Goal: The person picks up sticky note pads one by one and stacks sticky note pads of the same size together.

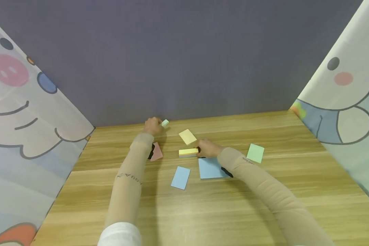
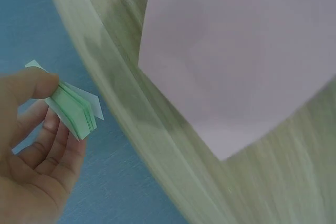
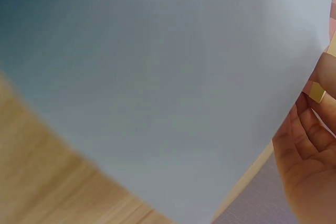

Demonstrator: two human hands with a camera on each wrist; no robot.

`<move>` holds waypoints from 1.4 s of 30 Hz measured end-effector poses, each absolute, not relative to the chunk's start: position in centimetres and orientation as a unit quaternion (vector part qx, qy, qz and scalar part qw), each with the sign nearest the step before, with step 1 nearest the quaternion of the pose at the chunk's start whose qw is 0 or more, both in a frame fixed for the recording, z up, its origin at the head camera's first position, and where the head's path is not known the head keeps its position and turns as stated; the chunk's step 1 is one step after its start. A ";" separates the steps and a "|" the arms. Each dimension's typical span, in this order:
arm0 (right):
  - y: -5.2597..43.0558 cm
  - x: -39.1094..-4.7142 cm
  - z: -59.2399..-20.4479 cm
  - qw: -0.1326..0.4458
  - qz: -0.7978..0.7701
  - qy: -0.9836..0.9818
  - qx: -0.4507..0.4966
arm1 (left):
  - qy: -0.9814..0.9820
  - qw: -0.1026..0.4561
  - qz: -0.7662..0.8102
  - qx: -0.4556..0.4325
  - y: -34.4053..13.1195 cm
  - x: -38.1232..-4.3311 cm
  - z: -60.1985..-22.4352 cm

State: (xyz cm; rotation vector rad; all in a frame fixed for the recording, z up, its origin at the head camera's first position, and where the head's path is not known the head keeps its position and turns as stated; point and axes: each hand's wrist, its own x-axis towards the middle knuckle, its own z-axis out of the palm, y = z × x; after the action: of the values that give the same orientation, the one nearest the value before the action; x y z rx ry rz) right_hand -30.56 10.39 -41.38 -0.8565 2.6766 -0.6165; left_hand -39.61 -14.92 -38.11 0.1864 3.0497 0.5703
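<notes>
At the table's far edge my left hand (image 1: 153,125) pinches a small pale green sticky note pad (image 1: 165,123). The left wrist view shows that pad (image 2: 76,108) between thumb and fingers, its layered edge showing and one sheet splayed out. Near the middle, my right hand (image 1: 208,149) grips the right end of a stack of sticky notes (image 1: 188,152), yellow on top and bluish below. In the right wrist view a yellow corner (image 3: 316,92) shows between the fingers, with a large blue pad (image 3: 157,103) covering most of the view.
Beneath the right wrist lies the large blue pad (image 1: 210,169). A smaller blue pad (image 1: 180,177) is nearer me, a yellow one (image 1: 187,136) farther back. A pink pad (image 1: 156,152) lies by the left wrist, a green one (image 1: 255,152) at right. A grey panel (image 1: 190,61) stands behind.
</notes>
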 end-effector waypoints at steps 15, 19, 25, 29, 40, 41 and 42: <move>10.5 -30.7 -41.4 0.127 -0.215 0.917 -0.312 | 0.976 0.017 0.190 0.106 -15.9 -38.5 -37.1; 10.4 -30.7 -41.2 0.125 -0.209 0.919 -0.311 | 0.974 0.019 0.186 0.126 -15.5 -37.8 -36.4; 10.4 -30.5 -40.9 0.135 -0.214 0.919 -0.304 | 0.972 0.026 0.164 0.167 -14.7 -36.5 -35.7; 10.3 -30.5 -40.9 0.137 -0.215 0.919 -0.302 | 0.968 0.037 0.161 0.190 -14.2 -35.9 -35.4; 10.4 -30.6 -41.1 0.132 -0.209 0.919 -0.307 | 0.960 0.027 0.123 0.249 -12.4 -34.3 -34.7; 10.5 -30.6 -41.1 0.133 -0.211 0.919 -0.307 | 0.959 0.024 0.118 0.258 -12.3 -34.1 -34.7; 10.5 -30.6 -41.1 0.136 -0.212 0.918 -0.306 | 0.957 0.017 0.114 0.268 -12.1 -33.9 -34.7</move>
State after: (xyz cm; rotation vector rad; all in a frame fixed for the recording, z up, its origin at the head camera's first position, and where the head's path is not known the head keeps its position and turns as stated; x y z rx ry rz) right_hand -30.60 10.49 -41.11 -0.8874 2.6590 -0.6135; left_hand -33.91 -12.08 -34.73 0.8313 2.9722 0.3550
